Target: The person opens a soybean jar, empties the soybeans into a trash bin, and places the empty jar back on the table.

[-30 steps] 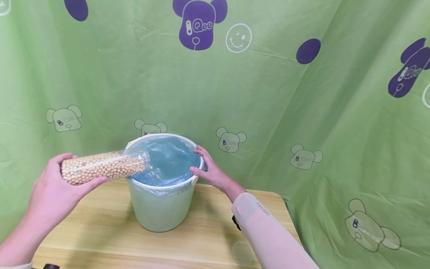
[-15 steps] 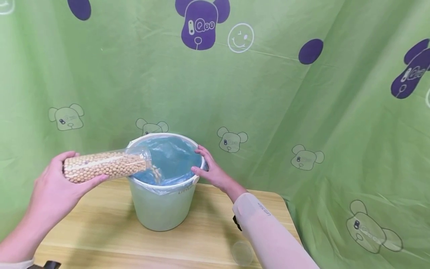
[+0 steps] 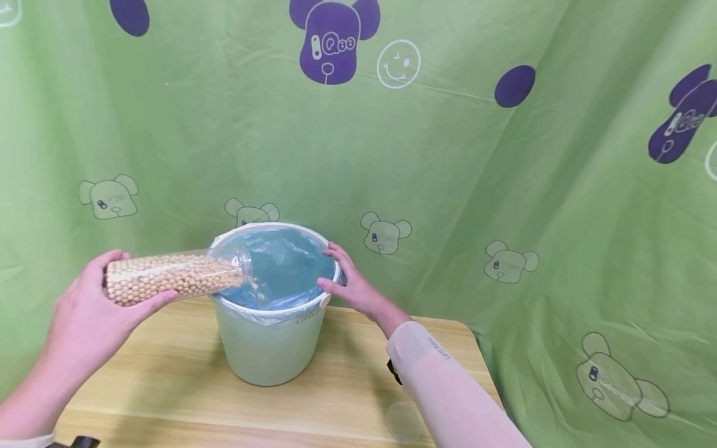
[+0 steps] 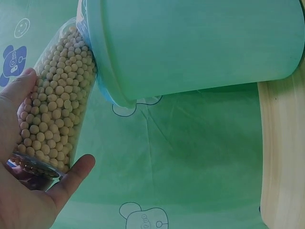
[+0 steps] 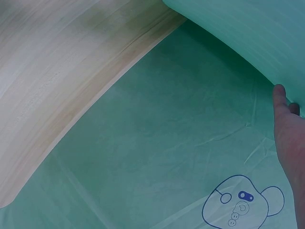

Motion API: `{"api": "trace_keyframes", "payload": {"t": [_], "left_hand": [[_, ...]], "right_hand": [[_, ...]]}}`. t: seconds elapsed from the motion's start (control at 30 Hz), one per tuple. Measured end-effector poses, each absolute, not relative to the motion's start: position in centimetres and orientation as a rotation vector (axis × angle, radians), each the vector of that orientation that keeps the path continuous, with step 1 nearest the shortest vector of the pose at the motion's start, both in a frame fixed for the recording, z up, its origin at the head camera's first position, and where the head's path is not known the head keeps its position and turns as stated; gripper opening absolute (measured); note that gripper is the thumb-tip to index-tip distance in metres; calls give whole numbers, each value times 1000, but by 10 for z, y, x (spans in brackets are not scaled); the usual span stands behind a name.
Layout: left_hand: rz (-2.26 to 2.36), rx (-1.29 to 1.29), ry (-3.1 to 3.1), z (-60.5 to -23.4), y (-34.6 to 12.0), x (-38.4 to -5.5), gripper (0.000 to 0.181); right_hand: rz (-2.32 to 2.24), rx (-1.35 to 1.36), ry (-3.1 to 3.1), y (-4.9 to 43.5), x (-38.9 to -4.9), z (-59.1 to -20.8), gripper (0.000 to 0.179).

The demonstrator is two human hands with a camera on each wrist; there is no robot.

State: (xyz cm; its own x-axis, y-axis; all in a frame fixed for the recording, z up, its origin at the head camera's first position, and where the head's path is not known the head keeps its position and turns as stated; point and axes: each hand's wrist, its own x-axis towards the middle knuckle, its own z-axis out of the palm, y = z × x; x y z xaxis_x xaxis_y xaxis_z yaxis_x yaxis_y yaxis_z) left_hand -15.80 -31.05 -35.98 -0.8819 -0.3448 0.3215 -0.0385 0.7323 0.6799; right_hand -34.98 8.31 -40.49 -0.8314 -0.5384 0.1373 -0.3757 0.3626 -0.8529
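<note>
Well to the front-left of the bucket point(image 3: 269, 348), at the edge of view, a small dark object point(image 3: 85, 442), partly cut off. To the front-right of the bucket, a clear round disc point(image 3: 403, 423) flat on the wood-grain desk point(image 3: 358, 392); just beside it, above the desk, a pale sleeve point(image 3: 448, 392) with small dark lettering and a bit of black point(image 3: 394, 371) under the cuff. Left of the bucket, gripped in the left hand point(image 3: 101, 305) with thumb and fingers curled round its base end, a clear jar point(image 3: 176, 277) tipped on its side and largely filled with pale round beans point(image 4: 55, 105). Reaching past the bucket's left rim with its mouth; cannot tell whether touching that rim. Just beyond the mouth, inside the bucket, a few loose beans. Standing upright on the desk, pale green with a white rim and lettering at its front right; covered inside and over the rim by a bluish plastic liner point(image 3: 297, 255). On the bucket's right rim, thumb and fingertips of the right hand point(image 3: 353, 283) hooked over the edge, well parted, holding it. Behind the bucket and out to its right, a green curtain point(image 3: 437, 155) printed with purple and outlined bear heads and a white winking face.
</note>
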Motion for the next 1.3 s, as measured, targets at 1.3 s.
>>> {"api": "trace_keyframes", "payload": {"t": [1.3], "left_hand": [[-932, 312, -2464, -360, -308, -159, 118]], "right_hand": [[-1492, -823, 2423, 83, -351, -407, 79]]}}
